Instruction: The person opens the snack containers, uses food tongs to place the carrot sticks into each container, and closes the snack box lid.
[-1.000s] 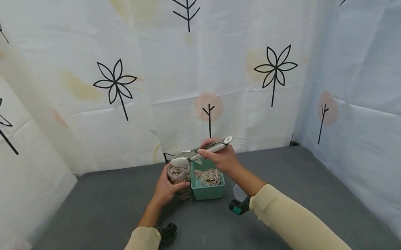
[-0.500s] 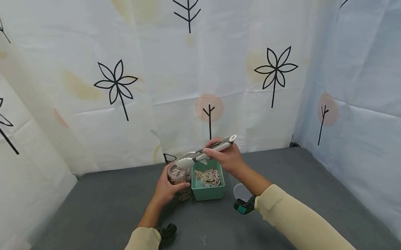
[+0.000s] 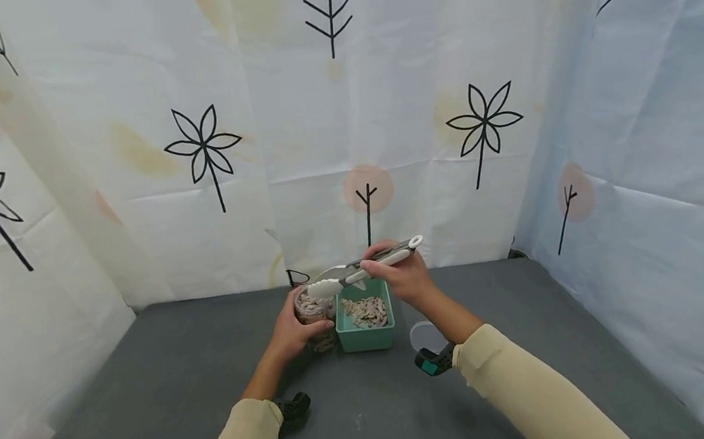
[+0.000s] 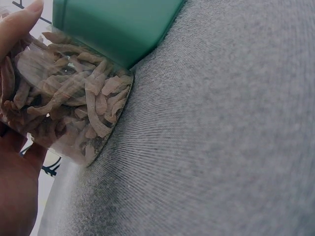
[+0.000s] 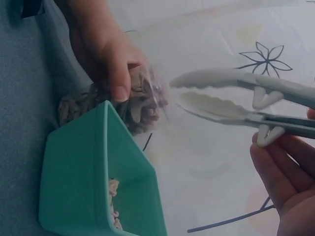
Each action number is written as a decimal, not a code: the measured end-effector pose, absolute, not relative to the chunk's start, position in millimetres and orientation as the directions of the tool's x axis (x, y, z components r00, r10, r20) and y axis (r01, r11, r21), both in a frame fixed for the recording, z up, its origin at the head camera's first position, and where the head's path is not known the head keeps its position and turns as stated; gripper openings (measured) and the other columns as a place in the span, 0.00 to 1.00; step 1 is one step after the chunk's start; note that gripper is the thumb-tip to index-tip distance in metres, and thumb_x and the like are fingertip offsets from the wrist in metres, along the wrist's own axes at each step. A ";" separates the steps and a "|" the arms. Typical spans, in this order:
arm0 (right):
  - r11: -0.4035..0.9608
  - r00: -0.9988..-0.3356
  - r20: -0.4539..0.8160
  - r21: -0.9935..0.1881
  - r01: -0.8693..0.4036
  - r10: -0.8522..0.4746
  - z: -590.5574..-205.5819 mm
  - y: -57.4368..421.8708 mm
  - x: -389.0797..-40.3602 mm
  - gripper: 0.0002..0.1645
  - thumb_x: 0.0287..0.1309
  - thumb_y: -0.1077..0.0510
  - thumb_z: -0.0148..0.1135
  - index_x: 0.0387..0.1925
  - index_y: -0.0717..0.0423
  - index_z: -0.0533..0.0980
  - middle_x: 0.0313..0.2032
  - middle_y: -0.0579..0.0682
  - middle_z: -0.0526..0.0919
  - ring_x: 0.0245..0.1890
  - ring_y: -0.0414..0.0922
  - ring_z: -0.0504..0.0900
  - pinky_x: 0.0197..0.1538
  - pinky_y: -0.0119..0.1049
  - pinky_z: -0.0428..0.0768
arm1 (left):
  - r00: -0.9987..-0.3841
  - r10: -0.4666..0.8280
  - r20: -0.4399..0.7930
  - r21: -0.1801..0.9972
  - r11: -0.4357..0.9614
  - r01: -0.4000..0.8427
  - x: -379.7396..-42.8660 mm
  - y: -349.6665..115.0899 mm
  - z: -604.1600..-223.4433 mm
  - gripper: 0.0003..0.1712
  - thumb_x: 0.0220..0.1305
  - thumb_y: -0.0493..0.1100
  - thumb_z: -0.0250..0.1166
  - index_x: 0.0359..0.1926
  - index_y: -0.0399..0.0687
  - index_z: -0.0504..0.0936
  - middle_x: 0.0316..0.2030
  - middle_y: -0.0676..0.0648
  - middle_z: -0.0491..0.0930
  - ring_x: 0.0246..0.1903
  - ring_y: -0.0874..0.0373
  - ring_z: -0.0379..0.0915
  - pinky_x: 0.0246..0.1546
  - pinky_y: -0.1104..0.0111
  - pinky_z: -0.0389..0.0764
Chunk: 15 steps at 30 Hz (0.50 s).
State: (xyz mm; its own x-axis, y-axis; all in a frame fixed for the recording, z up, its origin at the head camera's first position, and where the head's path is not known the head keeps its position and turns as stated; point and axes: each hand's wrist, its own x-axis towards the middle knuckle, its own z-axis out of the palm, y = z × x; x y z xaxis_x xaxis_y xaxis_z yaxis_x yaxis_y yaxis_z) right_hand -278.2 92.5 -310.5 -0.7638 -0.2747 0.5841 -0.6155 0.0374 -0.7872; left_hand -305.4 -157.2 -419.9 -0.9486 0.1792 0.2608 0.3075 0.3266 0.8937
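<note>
My left hand (image 3: 289, 333) grips a clear jar (image 4: 69, 93) full of pale brown dried strips, standing upright on the table. My right hand (image 3: 403, 276) holds white and grey tongs (image 3: 357, 270) by the handles. Their scalloped tips are a little apart and hover right at the jar's open mouth; in the right wrist view nothing shows between them. Beside the jar on its right stands a green rectangular bin (image 5: 74, 172), with a pile of the same dried strips (image 3: 366, 312) on its bottom.
A round translucent lid (image 3: 425, 337) lies on the dark grey table (image 3: 358, 417), right of the bin and partly behind the right wrist's camera band. A patterned white curtain (image 3: 293, 133) hangs behind the table and at both sides.
The right hand and tongs have shifted a little to the right, and the tips have drawn slightly back over the jar's mouth. More of the lid shows. The left hand and jar stay put.
</note>
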 end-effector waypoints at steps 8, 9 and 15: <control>0.071 -0.766 0.540 -0.800 -0.596 -0.348 -311.8 89.5 -282.6 0.11 0.58 0.71 0.65 0.40 0.77 0.76 0.33 0.61 0.79 0.25 0.40 0.72 0.32 0.35 0.72 | -0.941 0.181 0.286 0.889 0.317 0.331 -310.8 -160.3 -424.8 0.52 0.52 0.39 0.76 0.72 0.43 0.56 0.58 0.36 0.68 0.52 0.44 0.70 0.49 0.54 0.73; 0.076 -0.765 0.543 -0.796 -0.600 -0.347 -312.4 88.2 -283.3 0.11 0.58 0.70 0.65 0.40 0.77 0.76 0.33 0.60 0.79 0.24 0.41 0.71 0.31 0.35 0.72 | -0.942 0.178 0.284 0.889 0.320 0.328 -314.8 -161.1 -429.3 0.52 0.52 0.39 0.77 0.73 0.43 0.56 0.58 0.36 0.68 0.53 0.43 0.69 0.49 0.53 0.72; 0.089 -0.761 0.579 -0.776 -0.625 -0.293 -313.6 85.4 -282.4 0.12 0.57 0.71 0.65 0.40 0.78 0.76 0.34 0.64 0.80 0.26 0.39 0.75 0.32 0.33 0.73 | -0.940 0.155 0.304 0.877 0.340 0.339 -331.8 -163.3 -451.5 0.53 0.50 0.44 0.78 0.72 0.50 0.57 0.59 0.39 0.68 0.53 0.45 0.70 0.49 0.54 0.73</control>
